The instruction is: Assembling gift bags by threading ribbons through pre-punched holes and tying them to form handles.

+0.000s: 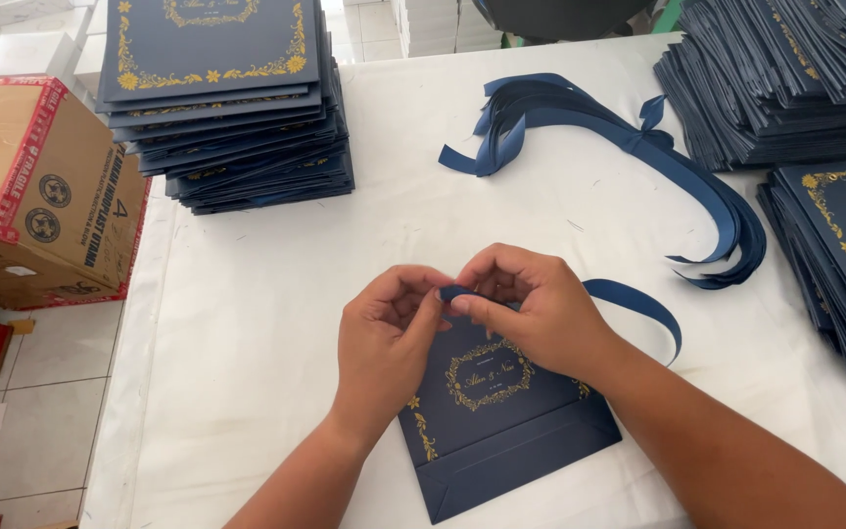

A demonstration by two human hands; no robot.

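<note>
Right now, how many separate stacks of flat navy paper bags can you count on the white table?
3: one stack at the top left, one at the top right, one along the right edge. More may lie outside the picture.

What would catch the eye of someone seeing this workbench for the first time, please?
First, the two hands at the centre: the left hand and right hand pinch a navy ribbon at the top edge of a flat navy paper bag with gold ornament. Next, the tall stack of matching bags at the top left of the white table, and the bundle of loose ribbons curving across the upper right.
</note>
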